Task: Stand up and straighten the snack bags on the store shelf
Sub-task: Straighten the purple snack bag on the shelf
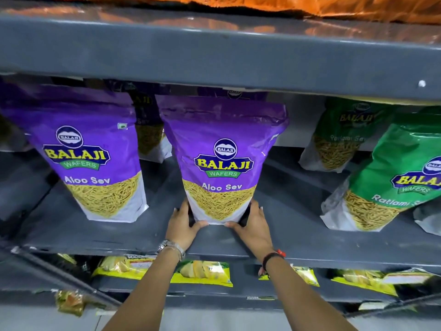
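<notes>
A purple Aloo Sev bag (222, 149) stands upright in the middle of the grey shelf (286, 225). My left hand (182, 225) clasps its lower left corner and my right hand (253, 225) clasps its lower right corner, thumbs meeting under the front bottom edge. A second purple Aloo Sev bag (88, 149) stands upright to the left, with another purple bag (150, 130) behind it. A green Ratlami Sev bag (393, 182) leans to the right at the shelf's right side, and another green bag (338, 137) stands further back.
The shelf above (214, 51) hangs low over the bag tops, with orange packets (310, 5) on it. Yellow-green snack packets (202, 273) lie flat on the shelf below. A clear bag (429, 220) shows at the far right edge.
</notes>
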The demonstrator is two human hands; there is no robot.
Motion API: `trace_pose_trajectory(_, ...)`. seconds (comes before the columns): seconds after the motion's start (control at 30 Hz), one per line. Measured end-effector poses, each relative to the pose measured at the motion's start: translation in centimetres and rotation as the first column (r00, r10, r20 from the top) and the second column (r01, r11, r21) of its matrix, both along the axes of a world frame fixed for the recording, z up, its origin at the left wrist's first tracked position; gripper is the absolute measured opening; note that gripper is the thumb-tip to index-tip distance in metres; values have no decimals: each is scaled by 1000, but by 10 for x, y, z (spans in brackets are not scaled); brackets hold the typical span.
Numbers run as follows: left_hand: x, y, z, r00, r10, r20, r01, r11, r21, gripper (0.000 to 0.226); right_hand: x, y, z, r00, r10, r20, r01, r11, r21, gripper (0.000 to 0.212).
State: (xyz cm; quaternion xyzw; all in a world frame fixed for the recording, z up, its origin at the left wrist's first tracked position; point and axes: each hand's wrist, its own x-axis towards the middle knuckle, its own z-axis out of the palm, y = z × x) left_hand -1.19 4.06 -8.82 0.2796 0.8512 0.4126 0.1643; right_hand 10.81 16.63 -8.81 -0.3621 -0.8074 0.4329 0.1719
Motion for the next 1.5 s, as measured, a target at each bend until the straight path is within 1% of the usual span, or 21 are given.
trace_pose_trajectory(0.17,2,1,2,999,-11,-43,9,999,-46,76,1,0,2,1000,-3,-11,3,1000,-22,70)
trace_pose_trajectory(0.23,2,2,4,999,-10,-50,8,999,-47,71,0,0,2,1000,-6,-6,6,1000,-16,69)
trace_pose_trajectory(0.33,1,1,5,1000,-8,-17,7,999,-37,66,0,-1,3,1000,-10,7,11,1000,-18,71)
trace_pose_trajectory(0.47,1,-1,5,1000,-13,0,13,1000,-9,69,1,-5,3,1000,-19,11,19,998,57,76)
trace_pose_trajectory(0.6,-1,0,4,1000,1,-17,-1,1000,-1,61,-1,-6,4,999,-31,23,29,996,88,76)
trace_pose_trajectory(0.97,0,0,5,1000,-17,-18,17,1000,-25,61,-1,-8,5,997,-59,52,55,996,66,77)
trace_pose_trajectory(1.5,3,-1,9,1000,-13,-28,12,999,-32,56,1,-7,3,995,-85,43,86,996,-5,75)
